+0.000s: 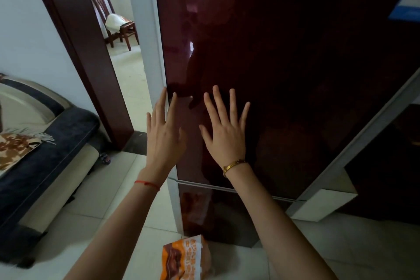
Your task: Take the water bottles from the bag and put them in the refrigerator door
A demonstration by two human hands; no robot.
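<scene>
A tall dark red glossy refrigerator door stands shut in front of me. My left hand is spread flat at the door's left edge, fingertips on the pale side trim. My right hand is spread open against the door's front, a gold bracelet on its wrist. Both hands hold nothing. An orange and white printed bag stands on the tiled floor below, at the foot of the refrigerator. No water bottles are visible; what the bag holds is hidden.
A lower refrigerator door sits under the upper one. A dark sofa with a patterned blanket runs along the left. A brown door frame opens onto a room with a wooden chair. A white cabinet edge is at right.
</scene>
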